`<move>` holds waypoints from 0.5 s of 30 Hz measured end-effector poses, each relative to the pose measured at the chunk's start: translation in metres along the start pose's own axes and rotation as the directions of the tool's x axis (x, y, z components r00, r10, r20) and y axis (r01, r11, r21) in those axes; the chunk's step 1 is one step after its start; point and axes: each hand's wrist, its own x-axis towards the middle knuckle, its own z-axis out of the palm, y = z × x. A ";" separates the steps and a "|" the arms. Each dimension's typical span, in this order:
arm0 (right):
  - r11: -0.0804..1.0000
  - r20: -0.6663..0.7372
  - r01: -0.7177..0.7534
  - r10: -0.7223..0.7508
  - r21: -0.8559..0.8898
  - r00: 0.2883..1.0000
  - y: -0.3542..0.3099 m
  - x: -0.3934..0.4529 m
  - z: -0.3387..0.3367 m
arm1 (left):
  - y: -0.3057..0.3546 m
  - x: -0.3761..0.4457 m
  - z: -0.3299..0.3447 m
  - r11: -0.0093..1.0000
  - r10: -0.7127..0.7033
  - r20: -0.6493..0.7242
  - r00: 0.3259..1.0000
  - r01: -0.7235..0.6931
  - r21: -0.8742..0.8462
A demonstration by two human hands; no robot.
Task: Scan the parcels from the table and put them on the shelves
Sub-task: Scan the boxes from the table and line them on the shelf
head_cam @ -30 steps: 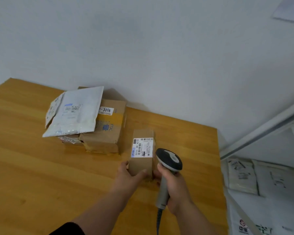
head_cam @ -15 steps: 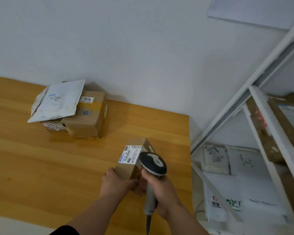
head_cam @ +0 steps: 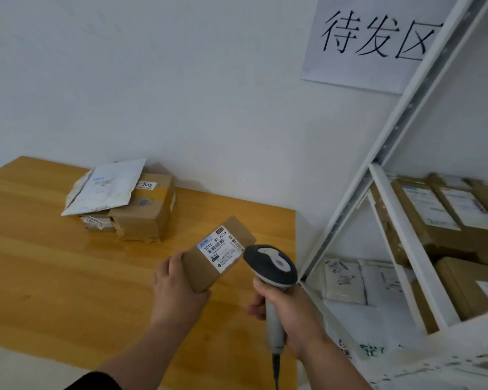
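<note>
Wooden table (head_cam: pixel 68 263), left hand (head_cam: pixel 178 288) gripping small parcel (head_cam: pixel 209 263), seemingly lifted, right hand (head_cam: pixel 290 313) gripping scanner (head_cam: pixel 271 266)

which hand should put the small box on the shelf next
Left. The left hand already grips the small brown cardboard box, lifted off the wooden table. The right hand is occupied holding the grey handheld scanner.

You are looking at two hands (head_cam: pixel 178 288), one scanner (head_cam: pixel 273 266), one held parcel (head_cam: pixel 217 253), one tabletop (head_cam: pixel 54 263) pile: one box (head_cam: pixel 150 212), one mailer (head_cam: pixel 107 187), a third parcel (head_cam: pixel 96 222) showing beneath. One wall sign (head_cam: pixel 372 38).
</note>
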 end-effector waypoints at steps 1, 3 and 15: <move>0.999 0.015 0.006 -0.006 -0.042 1.000 -0.004 -0.005 0.000 | 0.002 0.001 -0.002 1.000 0.024 0.004 1.000 -0.024 0.003; 0.993 0.044 0.029 -0.024 -0.115 0.999 -0.010 -0.013 0.001 | 0.005 0.005 -0.006 0.998 0.056 0.021 0.998 -0.056 0.002; 0.887 0.141 0.112 -0.053 -0.448 0.988 -0.032 -0.035 0.024 | -0.003 0.018 -0.034 0.987 0.146 0.039 0.988 -0.148 0.054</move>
